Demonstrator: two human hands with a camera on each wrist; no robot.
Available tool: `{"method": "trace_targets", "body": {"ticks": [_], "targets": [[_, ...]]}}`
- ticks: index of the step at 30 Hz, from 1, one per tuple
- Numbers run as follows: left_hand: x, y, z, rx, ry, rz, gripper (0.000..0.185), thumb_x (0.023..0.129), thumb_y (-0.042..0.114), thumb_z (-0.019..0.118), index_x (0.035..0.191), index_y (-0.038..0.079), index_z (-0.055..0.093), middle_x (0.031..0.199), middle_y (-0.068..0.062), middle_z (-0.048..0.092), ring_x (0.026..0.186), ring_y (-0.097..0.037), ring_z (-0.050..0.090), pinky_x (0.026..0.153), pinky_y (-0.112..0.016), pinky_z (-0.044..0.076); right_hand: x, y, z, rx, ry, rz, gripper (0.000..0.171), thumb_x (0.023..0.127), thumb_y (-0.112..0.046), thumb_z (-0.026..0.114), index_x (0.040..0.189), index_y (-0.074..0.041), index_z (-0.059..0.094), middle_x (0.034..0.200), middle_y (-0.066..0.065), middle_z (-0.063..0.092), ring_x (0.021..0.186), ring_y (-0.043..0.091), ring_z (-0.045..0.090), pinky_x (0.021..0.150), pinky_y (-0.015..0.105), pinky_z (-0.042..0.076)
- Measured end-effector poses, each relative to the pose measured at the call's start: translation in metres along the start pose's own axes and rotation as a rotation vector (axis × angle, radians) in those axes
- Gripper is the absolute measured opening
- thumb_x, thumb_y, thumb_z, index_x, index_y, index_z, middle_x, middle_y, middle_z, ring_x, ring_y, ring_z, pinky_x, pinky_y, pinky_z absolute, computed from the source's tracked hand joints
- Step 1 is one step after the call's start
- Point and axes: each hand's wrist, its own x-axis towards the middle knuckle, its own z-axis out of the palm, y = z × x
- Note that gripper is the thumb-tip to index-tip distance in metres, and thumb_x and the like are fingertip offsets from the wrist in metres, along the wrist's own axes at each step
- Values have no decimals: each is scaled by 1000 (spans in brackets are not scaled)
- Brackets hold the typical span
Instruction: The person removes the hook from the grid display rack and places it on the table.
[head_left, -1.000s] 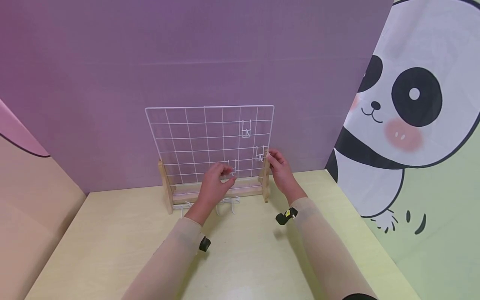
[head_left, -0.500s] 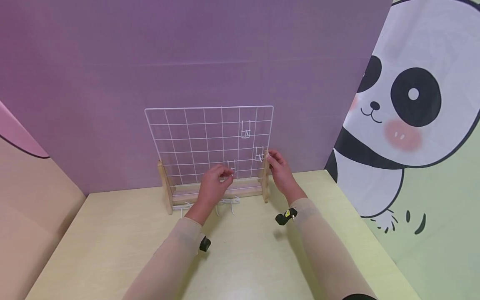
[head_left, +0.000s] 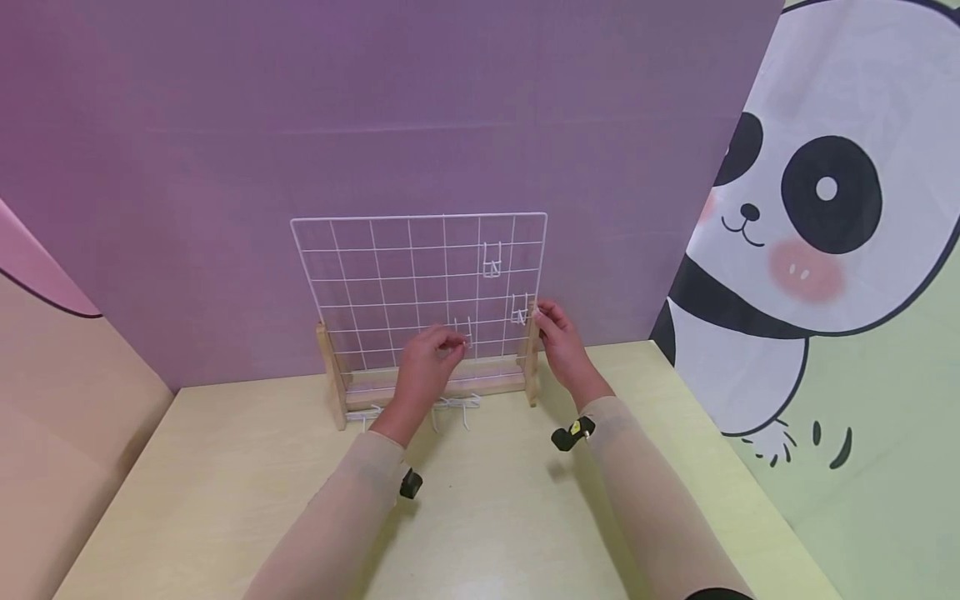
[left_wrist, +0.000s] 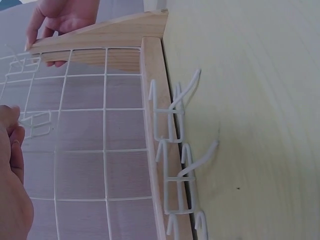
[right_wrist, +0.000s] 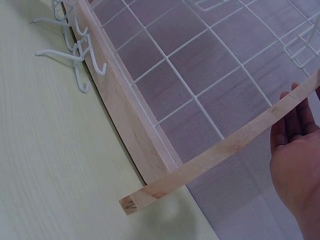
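A white wire grid [head_left: 420,217] stands upright in a wooden stand [head_left: 480,383] at the back of the table. My left hand [head_left: 422,371] is at the lower middle of the grid, its thumb and fingertips pinching a white wire hook [left_wrist: 36,124] that lies against the wires. At the right end, my right hand [head_left: 564,343] grips the top of the stand's wooden upright [right_wrist: 225,145], with the fingers behind it. Two more hooks hang on the grid: an upper hook [head_left: 492,267] and a lower hook [head_left: 519,315] near the right upright.
Several loose white hooks [left_wrist: 187,175] lie along the front foot of the stand, partly hidden by the left arm in the head view. The pale wooden table [head_left: 480,517] meets a purple backdrop [head_left: 420,108] behind the stand. A panda-printed panel [head_left: 817,250] borders the right side.
My left thumb has come up closer to the fingertips at the hook, and that hand has shifted slightly left. The right hand keeps its hold on the upright.
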Motion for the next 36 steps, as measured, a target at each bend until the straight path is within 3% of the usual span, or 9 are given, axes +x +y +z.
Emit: {"method": "trace_targets", "body": {"ticks": [25,32,36], "targets": [[12,17,-14,-23,25,68,6,99,6,83,103,2,82,102,-8,77,96,-25,75,86,-36,66,-3,-4,2,-12,-10,-5,22,116,-6,52,116,-23,66,111,-6,64,108,12,59,103,28,46],[11,19,-14,-22,58,130,7,95,-1,85,98,4,82,99,-6,77,92,-24,75,83,-36,66,-2,-3,2,0,-11,-8,23,116,-6,52,115,-24,66,109,-7,65,107,11,59,102,27,46],[11,20,-15,-10,41,153,8,95,-2,85,101,3,82,99,-6,77,92,-23,76,81,-35,66,-2,-3,2,5,-11,-8,22,115,-6,53,114,-23,66,108,-6,65,106,11,59,100,27,46]]}}
